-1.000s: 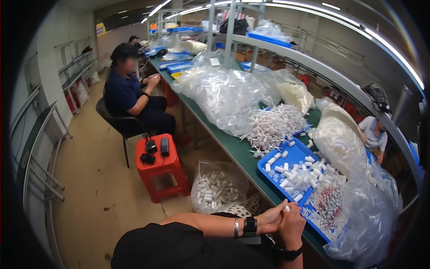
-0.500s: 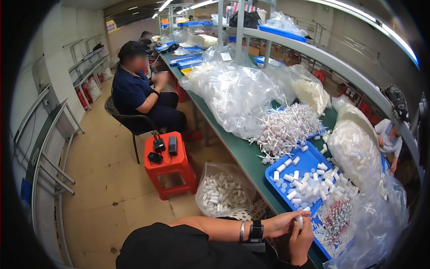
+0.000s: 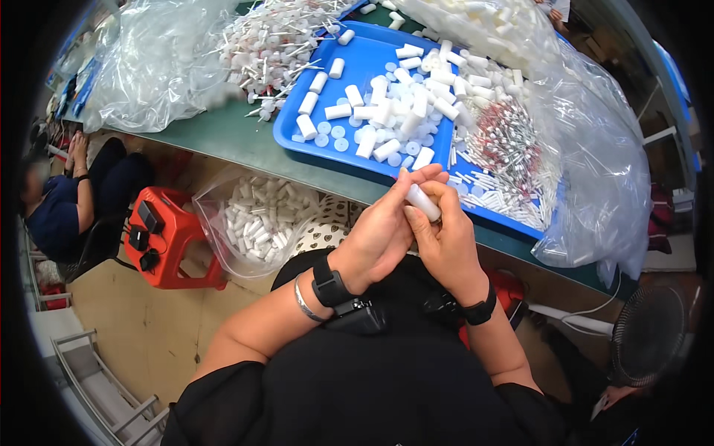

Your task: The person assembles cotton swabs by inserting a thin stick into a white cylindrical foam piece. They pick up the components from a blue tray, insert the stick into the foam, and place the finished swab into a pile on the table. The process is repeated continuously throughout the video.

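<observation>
A small white plastic cylinder (image 3: 422,202) sits in my right hand (image 3: 448,239), with the thumb and curled fingers closed around it. My left hand (image 3: 381,232) is half turned up beside it, fingers stretched out and thumb extended. The cylinder's upper end lies against or very close to the left fingers; I cannot tell which. Both hands are over the table's near edge, in front of a blue tray (image 3: 306,143). That tray bears many white cylinders (image 3: 387,111) and translucent round discs (image 3: 340,144).
Left of the tray is a heap of thin white sticks with disc ends (image 3: 271,44). White and red slim parts (image 3: 509,141) lie to the right beside clear plastic bags (image 3: 595,163). Below stand a bag of cylinders (image 3: 260,219) and a red stool (image 3: 167,245). Someone sits at far left (image 3: 63,201).
My view has swung down and to the right, bringing hands and tray to the middle. My right hand still holds the white cylinder.
</observation>
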### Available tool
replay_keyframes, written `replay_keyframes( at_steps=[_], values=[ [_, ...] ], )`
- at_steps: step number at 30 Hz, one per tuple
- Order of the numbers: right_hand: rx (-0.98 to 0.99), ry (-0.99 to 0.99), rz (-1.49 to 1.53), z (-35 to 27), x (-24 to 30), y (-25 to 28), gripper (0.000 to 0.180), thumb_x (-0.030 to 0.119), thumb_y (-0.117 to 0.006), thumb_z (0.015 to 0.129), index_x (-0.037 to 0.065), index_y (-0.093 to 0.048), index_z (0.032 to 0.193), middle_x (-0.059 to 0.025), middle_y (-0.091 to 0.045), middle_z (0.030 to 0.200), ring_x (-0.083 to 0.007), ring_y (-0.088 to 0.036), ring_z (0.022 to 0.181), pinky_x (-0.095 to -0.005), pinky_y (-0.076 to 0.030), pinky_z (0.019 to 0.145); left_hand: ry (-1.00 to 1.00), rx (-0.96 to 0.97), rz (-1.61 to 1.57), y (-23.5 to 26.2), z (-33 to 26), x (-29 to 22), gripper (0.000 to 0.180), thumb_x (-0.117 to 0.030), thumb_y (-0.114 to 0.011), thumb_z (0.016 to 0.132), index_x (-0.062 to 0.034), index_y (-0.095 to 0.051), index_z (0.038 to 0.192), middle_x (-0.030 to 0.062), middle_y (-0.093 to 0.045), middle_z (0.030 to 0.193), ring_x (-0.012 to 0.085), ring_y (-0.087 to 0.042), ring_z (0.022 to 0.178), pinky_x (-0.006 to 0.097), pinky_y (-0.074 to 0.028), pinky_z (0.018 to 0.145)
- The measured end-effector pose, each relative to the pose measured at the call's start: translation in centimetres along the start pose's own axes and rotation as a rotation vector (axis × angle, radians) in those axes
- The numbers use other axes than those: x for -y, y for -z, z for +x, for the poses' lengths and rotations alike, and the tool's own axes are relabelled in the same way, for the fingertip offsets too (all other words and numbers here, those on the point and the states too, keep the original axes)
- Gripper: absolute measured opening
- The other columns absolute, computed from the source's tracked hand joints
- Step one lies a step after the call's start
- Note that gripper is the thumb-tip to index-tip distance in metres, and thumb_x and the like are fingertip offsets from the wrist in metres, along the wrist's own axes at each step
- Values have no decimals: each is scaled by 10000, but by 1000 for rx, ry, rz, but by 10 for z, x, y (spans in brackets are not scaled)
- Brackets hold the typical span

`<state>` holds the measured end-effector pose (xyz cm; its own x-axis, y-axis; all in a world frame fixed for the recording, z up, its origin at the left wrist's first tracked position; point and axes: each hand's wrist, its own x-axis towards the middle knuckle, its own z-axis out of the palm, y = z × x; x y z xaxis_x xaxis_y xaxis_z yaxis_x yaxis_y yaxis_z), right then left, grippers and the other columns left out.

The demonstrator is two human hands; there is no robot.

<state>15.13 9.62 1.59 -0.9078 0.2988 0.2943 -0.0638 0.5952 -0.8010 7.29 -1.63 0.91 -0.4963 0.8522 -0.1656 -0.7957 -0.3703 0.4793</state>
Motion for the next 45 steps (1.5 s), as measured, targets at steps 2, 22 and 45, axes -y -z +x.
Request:
replay_keyframes(
  at_steps=[2, 22, 45],
  values=[
    [3, -15, 23, -1, 1, -1, 207, 111, -669, 971, -6, -551, 1094, -123, -658, 951, -158, -620, 761, -294, -509, 651, 34, -1, -22, -2, -2, -4, 583, -484, -311, 1093, -87, -386, 1513, 90, -456, 1506, 232, -453, 1366, 419, -389, 1118],
    [-171, 109, -63, -30, 18, 22, 283, 210, -653, 944, 77, -594, 1188, -189, -634, 998, -400, -661, 855, -452, -546, 718, -4, 94, -112, -6, 0, 10, 475, -264, -388, 1070, -9, -437, 1467, 159, -485, 1502, 323, -448, 1389, 456, -341, 1182],
    [114, 117, 127, -22, 34, -21, 222, 155, -577, 1024, -45, -570, 1118, -173, -645, 996, -261, -601, 870, -362, -491, 800, -252, -23, -135, 14, -23, 15, 365, -283, -451, 1066, -14, -556, 1288, 73, -592, 1202, 170, -593, 1038, 318, -511, 936]
  ],
)
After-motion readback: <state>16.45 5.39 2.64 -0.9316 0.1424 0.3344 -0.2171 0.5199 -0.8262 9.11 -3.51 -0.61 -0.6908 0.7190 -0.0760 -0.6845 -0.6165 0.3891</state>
